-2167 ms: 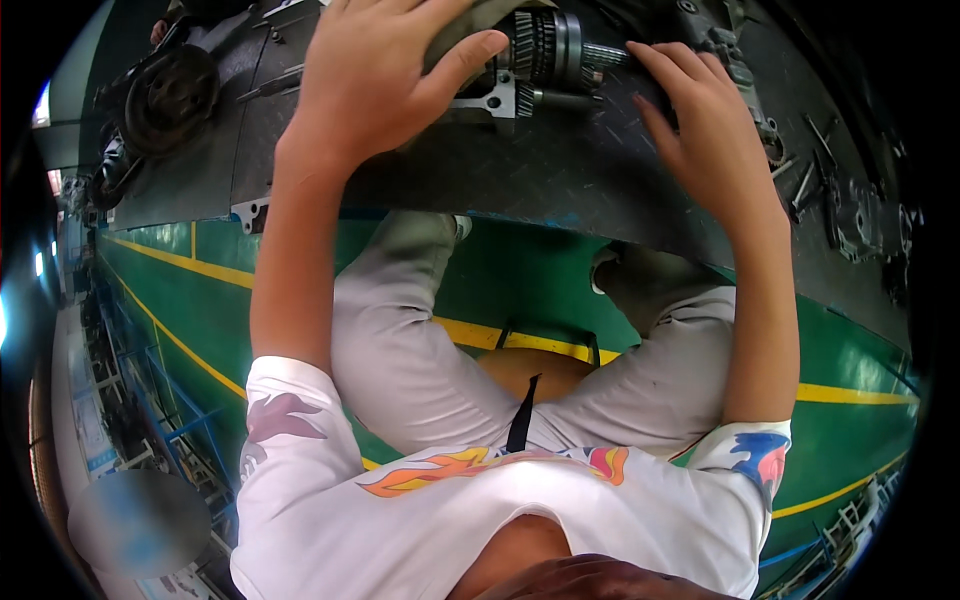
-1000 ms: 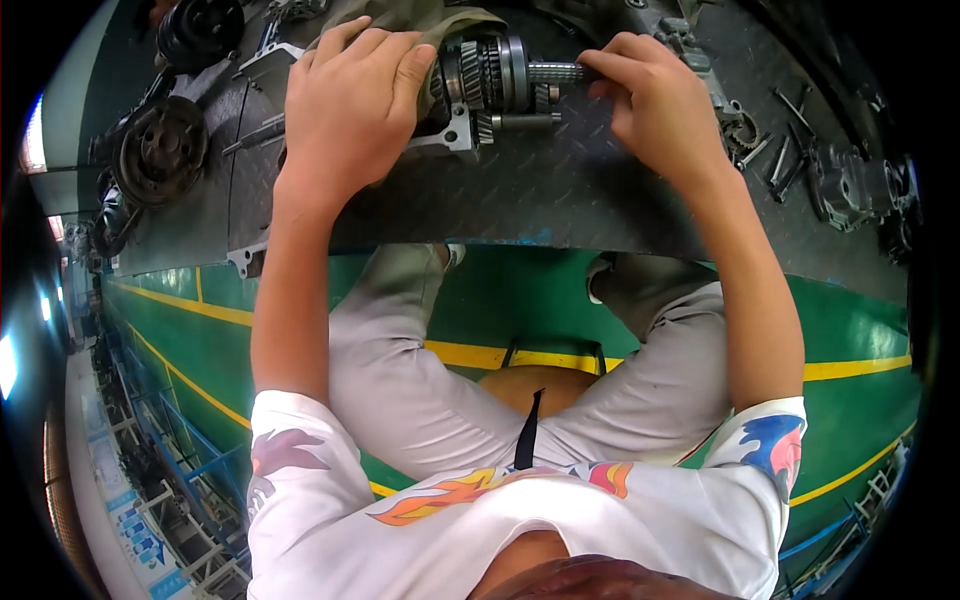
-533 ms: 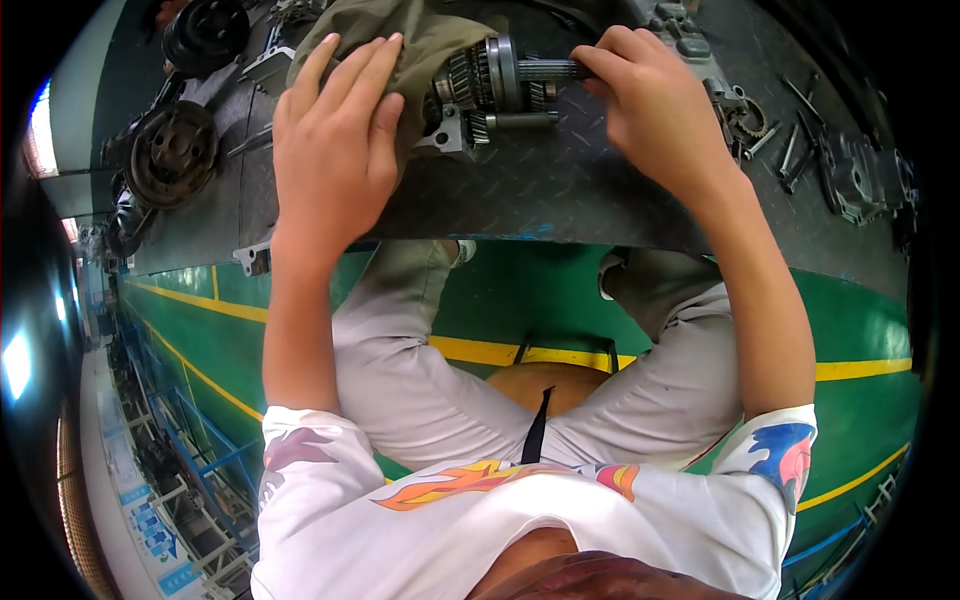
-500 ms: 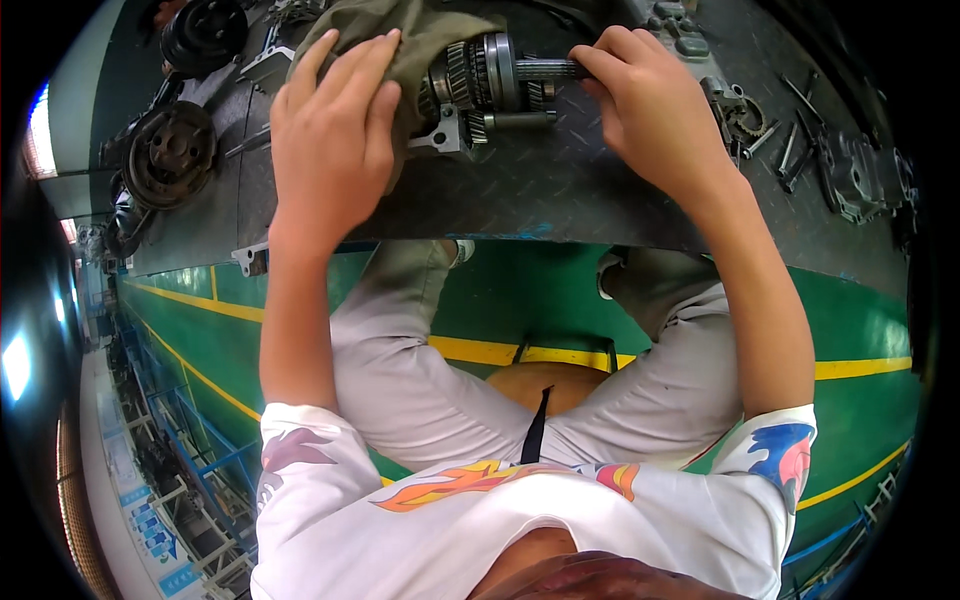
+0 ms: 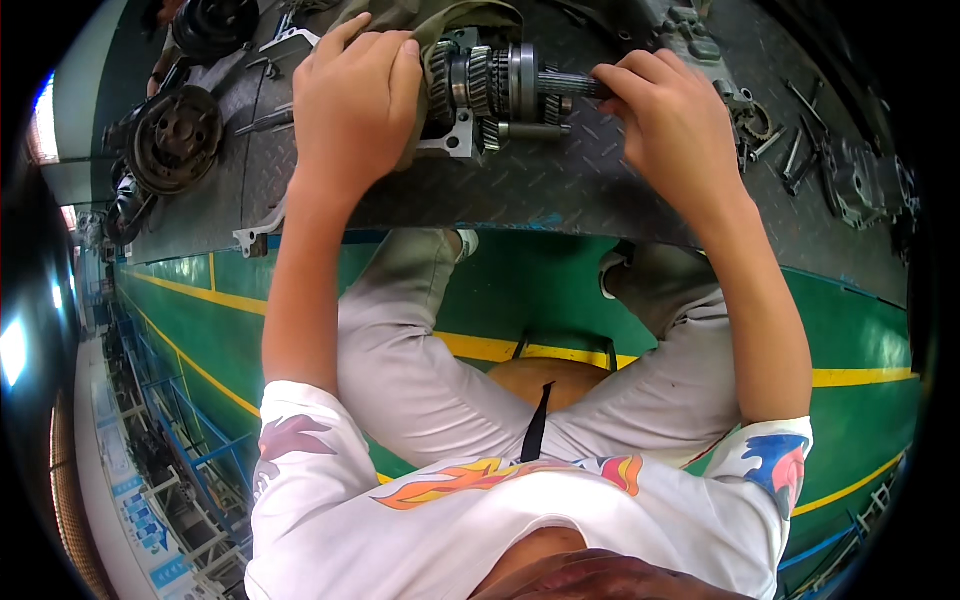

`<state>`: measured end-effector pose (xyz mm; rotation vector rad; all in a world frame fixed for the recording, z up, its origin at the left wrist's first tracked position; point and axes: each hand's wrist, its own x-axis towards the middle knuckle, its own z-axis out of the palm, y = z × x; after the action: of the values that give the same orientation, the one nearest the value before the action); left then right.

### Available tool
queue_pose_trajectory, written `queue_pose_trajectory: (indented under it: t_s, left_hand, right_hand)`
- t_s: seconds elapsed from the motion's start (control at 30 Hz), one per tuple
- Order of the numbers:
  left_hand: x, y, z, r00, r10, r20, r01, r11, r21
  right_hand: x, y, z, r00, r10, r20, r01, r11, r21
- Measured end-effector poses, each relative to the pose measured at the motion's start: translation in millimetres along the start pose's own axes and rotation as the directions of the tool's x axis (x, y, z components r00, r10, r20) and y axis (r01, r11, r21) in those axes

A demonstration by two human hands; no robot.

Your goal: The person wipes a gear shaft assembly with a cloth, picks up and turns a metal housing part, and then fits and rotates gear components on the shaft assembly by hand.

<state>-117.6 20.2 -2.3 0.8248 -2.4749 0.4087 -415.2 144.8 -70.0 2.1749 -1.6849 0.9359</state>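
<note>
Well to the left of the gear assembly [image 5: 482, 85], a round disc [image 5: 175, 140] with holes about its hub sits dull and rust-brown, and a slim metal rod [image 5: 265, 122] points toward the assembly. Over the assembly's left end arches the left hand [image 5: 355, 105], fingers bent; whether it grips or merely presses cannot be told, its palm being hidden. Soft, creased olive cloth [image 5: 400, 14] bunches behind it, one fold curving close to the gears: should they turn, it could be drawn between the teeth, and the thumb looks near enough to be nipped. The assembly lies lengthwise on the dark, tread-patterned tabletop [image 5: 590, 190], a row of bright toothed wheels and smooth collars with a pale, drilled bracket [image 5: 455, 142] along its near side. From its right end run a plain, smooth rod [image 5: 535, 131] and a finely ribbed splined shaft [image 5: 572, 85], the latter's tip pinched by the thumb and fingers of the right hand [image 5: 680, 125]; any oil on the ribs might make that pinch slip, and a sideways pull could roll the assembly if its left end is poorly braced. Farther right of it, loose bolts [image 5: 795, 155] could roll if knocked, beside a rough, angular grey casting [image 5: 862, 185].
</note>
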Motion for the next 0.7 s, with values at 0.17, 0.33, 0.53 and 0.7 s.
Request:
queue_pose_trajectory:
  t_s: [0.17,0.33,0.53,0.7]
  left_hand:
    - [-17.7,22.1,-18.6,0.998,-0.004,-0.062,0.006,0.999,0.036]
    - [-26.0,10.3,-16.8,0.994,-0.009,-0.109,0.003,0.999,-0.048]
    - [-11.2,-0.5,0.6,0.992,0.039,-0.121,-0.037,0.999,0.016]
    - [15.6,-6.5,-1.2,0.992,-0.098,0.083,0.107,0.987,-0.120]
  right_hand:
    - [12.6,-0.6,0.5,0.999,0.004,-0.040,-0.006,0.999,-0.054]
    - [19.0,1.9,5.0,0.998,0.018,-0.067,-0.019,1.000,-0.017]
    - [20.0,1.3,-2.7,1.000,0.006,0.008,-0.005,1.000,-0.011]
    - [9.7,-5.0,-18.8,0.975,0.064,0.215,-0.095,0.985,0.141]
